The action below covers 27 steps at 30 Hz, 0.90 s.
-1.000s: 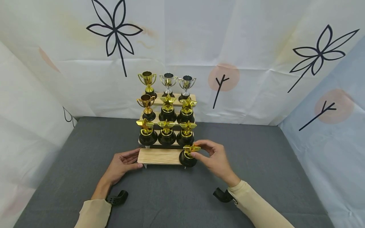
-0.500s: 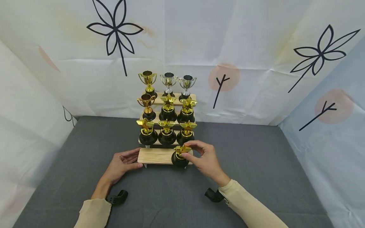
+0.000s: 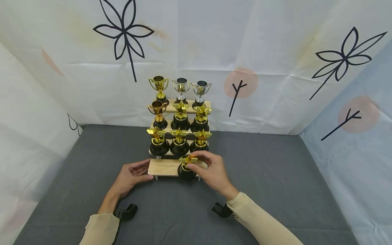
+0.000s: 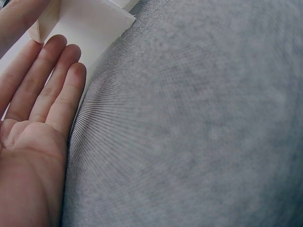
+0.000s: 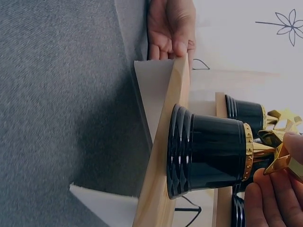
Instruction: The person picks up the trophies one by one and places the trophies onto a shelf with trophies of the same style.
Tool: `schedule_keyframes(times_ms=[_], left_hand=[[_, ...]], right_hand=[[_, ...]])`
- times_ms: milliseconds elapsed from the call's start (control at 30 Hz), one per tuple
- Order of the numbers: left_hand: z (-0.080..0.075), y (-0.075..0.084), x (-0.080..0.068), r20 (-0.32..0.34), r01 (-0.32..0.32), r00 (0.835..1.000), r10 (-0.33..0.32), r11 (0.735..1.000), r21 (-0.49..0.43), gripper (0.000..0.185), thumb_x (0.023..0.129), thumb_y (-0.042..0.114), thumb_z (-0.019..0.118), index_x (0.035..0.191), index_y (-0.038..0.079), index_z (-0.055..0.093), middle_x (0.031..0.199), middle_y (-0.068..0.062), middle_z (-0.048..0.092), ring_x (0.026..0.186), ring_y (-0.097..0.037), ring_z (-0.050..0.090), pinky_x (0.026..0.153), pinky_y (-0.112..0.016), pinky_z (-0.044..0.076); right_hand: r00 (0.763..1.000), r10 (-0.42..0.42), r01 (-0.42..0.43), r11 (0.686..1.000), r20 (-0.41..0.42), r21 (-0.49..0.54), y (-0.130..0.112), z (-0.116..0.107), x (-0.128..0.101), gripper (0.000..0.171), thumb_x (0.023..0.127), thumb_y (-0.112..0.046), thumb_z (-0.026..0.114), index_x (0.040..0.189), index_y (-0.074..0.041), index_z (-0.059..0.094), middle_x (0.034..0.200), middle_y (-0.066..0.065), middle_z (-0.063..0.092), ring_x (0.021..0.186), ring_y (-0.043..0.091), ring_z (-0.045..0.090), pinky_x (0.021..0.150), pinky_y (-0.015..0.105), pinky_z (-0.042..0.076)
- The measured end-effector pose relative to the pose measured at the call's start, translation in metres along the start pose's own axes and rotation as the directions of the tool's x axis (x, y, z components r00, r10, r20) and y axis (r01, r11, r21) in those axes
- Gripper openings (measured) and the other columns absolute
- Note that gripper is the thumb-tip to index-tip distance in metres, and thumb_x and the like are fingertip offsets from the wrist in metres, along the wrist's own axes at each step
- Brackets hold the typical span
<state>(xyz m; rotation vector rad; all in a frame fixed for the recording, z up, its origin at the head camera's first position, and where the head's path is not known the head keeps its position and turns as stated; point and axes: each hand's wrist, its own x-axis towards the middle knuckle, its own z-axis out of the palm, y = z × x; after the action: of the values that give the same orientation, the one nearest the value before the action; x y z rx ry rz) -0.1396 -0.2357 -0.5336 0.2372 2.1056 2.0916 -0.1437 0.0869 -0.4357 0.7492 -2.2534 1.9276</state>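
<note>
The right hand (image 3: 211,172) pinches the gold star of a star trophy (image 3: 186,168) whose black base sits on the lowest wooden step (image 3: 162,167), close to its front edge. Gripped so high, the trophy could tip forward off that edge. The left hand (image 3: 130,177), fingers straight, braces the step's left end; if it slackened, the rack might shift and topple the trophies behind (image 3: 179,143).

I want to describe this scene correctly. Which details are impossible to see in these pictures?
- Head view: the right hand covers part of the star trophy; the grip is unclear.
- Left wrist view: the left hand is cut by the frame edge; the thumb is out of frame.
- Right wrist view: the star is cut off at the right edge, and the back trophies are hidden.
</note>
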Motion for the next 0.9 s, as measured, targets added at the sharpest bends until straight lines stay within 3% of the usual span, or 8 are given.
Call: schedule_keyframes(times_ms=[400, 733, 900], left_hand=[[0.000, 0.000, 0.000, -0.002, 0.002, 1.000, -0.002, 1.000, 0.004, 0.076, 0.080, -0.003, 0.084, 0.145, -0.013, 0.046, 0.143, -0.034, 0.048, 0.119, -0.006, 0.061, 0.103, -0.027, 0.053], [0.000, 0.000, -0.001, 0.009, -0.035, 0.999, 0.035, 0.999, 0.000, 0.073, 0.081, -0.007, 0.081, 0.144, -0.014, 0.046, 0.143, -0.037, 0.047, 0.120, -0.006, 0.061, 0.103, -0.027, 0.053], [0.000, -0.002, -0.001, 0.013, -0.048, 0.999, 0.048, 0.999, 0.004, 0.072, 0.081, -0.007, 0.081, 0.144, -0.014, 0.046, 0.142, -0.037, 0.047, 0.120, -0.007, 0.061, 0.103, -0.027, 0.053]], right_hand=[[0.999, -0.031, 0.031, 0.999, -0.025, 0.020, 0.004, 0.021, 0.004, 0.030, 0.086, 0.001, 0.080, 0.114, 0.004, 0.071, 0.112, 0.015, 0.071, 0.106, 0.025, 0.069, 0.094, 0.049, 0.059], [0.999, 0.009, -0.007, 0.998, -0.032, 0.068, 0.002, 0.039, 0.007, 0.031, 0.087, 0.000, 0.080, 0.116, 0.005, 0.071, 0.115, 0.018, 0.070, 0.109, 0.032, 0.068, 0.098, 0.043, 0.059], [0.999, 0.004, -0.002, 0.998, -0.032, 0.064, 0.005, 0.048, 0.009, 0.031, 0.087, -0.003, 0.080, 0.117, 0.004, 0.070, 0.116, 0.016, 0.070, 0.109, 0.029, 0.069, 0.098, 0.043, 0.059]])
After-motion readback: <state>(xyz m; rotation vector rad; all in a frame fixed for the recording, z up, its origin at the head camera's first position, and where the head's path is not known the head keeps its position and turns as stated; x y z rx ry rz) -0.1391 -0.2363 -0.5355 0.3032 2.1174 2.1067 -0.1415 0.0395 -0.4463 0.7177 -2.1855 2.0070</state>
